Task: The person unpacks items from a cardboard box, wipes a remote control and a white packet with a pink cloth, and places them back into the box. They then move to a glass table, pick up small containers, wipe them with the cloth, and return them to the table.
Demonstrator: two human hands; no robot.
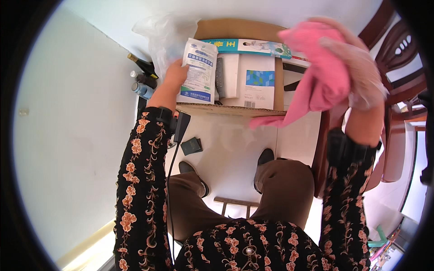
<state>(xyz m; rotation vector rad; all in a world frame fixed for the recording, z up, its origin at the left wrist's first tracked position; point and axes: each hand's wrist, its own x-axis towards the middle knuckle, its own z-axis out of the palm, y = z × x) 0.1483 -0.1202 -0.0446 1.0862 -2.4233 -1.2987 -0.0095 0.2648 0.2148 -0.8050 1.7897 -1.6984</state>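
My left hand [176,76] grips the left edge of a white and blue printed packet [200,73], held upright over the left end of an open cardboard box [230,109]. My right hand [359,71], blurred and covered by a thin clear plastic glove or bag, holds a crumpled pink cloth [325,78] right of the box; one end of the cloth hangs down to the left. Inside the box are a dark remote control [220,78], a white book [257,89] with a blue patterned panel and a teal printed box [254,48].
A clear plastic bag [159,40] lies at the box's left. Beside it are a dark glass bottle [144,66] and smaller bottles [143,90] near the wall. Carved wooden chairs [400,50] stand right. A small dark green booklet [191,146] lies on the floor near my feet.
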